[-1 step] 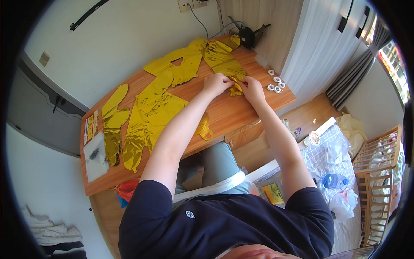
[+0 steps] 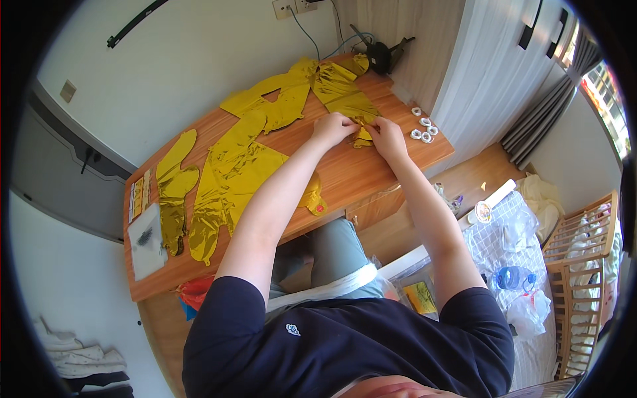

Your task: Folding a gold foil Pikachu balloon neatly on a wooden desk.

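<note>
Wood-grained desk (image 2: 355, 178) lies bare toward its near right edge. Just past that room, the left hand (image 2: 332, 129) and right hand (image 2: 388, 138) pinch the crumpled near end of a gold foil piece (image 2: 345, 97) stretching beyond them. White rings (image 2: 426, 122) sit right of the hands, by the desk's edge; gold foil sheets (image 2: 229, 166) crowd the left; a black router (image 2: 380, 57) stands behind.

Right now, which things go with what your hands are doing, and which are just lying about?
With the job:
Gold foil piece, between the left hand and right hand
Other gold foil pieces, probably
White rings to the right, perhaps

Just lying about, it seems:
Black device with antennas
Blue-tinted bottle
Clear plastic bag
</note>
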Action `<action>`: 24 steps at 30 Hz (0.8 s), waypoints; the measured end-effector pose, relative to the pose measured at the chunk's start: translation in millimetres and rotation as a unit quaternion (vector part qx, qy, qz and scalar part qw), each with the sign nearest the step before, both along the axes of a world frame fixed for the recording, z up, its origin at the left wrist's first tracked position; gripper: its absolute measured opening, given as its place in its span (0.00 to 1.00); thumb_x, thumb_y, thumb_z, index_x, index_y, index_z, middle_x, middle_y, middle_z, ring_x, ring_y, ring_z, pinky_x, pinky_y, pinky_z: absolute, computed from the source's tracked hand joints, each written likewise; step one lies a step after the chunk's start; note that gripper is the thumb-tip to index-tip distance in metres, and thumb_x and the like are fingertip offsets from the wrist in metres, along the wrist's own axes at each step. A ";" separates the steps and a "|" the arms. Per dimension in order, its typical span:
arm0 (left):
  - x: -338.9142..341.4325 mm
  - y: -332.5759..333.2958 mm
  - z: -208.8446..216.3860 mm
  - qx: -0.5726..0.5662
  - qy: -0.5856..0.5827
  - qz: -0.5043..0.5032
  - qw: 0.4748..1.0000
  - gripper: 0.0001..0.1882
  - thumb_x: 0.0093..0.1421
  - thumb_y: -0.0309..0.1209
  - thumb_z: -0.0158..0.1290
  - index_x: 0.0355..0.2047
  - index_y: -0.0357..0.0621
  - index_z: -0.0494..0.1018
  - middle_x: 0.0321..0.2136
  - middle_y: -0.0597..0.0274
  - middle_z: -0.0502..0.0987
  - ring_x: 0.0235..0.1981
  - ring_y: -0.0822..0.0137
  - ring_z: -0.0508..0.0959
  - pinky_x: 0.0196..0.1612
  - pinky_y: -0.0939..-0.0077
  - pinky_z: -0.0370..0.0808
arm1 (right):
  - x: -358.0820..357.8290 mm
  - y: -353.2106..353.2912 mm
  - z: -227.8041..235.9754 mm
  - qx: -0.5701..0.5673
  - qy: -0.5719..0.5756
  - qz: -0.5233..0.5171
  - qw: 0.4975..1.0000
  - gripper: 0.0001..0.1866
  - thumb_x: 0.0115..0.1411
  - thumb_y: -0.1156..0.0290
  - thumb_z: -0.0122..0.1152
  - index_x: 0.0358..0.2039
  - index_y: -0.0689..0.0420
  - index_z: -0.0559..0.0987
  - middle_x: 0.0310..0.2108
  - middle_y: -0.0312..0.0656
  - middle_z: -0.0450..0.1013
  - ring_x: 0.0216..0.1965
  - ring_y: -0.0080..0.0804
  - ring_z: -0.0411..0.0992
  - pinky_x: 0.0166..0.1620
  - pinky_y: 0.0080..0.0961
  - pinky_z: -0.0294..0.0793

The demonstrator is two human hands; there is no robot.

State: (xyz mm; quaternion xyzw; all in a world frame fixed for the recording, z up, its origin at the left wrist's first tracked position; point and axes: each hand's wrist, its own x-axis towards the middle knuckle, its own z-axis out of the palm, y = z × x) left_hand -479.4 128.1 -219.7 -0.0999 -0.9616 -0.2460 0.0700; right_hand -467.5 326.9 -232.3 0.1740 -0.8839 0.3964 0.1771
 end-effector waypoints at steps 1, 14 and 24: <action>-3.0 0.0 -0.6 0.037 -0.039 0.010 0.999 0.20 0.60 0.56 0.60 0.40 0.58 0.87 0.37 0.67 0.86 0.43 0.62 0.83 0.52 0.59 0.70 | 0.5 0.7 1.0 0.000 0.001 -0.002 1.000 0.12 0.61 0.66 0.68 0.38 0.63 0.83 0.36 0.53 0.81 0.38 0.51 0.80 0.42 0.38 0.79; -16.9 2.1 0.7 0.061 -0.126 0.063 0.988 0.30 0.63 0.66 0.52 0.40 0.54 0.86 0.33 0.64 0.86 0.43 0.60 0.83 0.56 0.54 0.68 | 4.8 4.3 0.9 -0.036 -0.008 0.047 0.998 0.30 0.54 0.69 0.66 0.60 0.56 0.75 0.47 0.55 0.80 0.52 0.54 0.76 0.54 0.41 0.77; -20.2 -31.6 -23.1 0.244 -0.089 -0.138 0.956 0.19 0.64 0.47 0.59 0.46 0.46 0.84 0.42 0.57 0.85 0.43 0.64 0.83 0.49 0.70 0.76 | -4.7 3.9 -4.9 -0.079 -0.012 0.027 0.996 0.22 0.65 0.69 0.61 0.59 0.57 0.75 0.47 0.58 0.79 0.51 0.56 0.76 0.53 0.44 0.76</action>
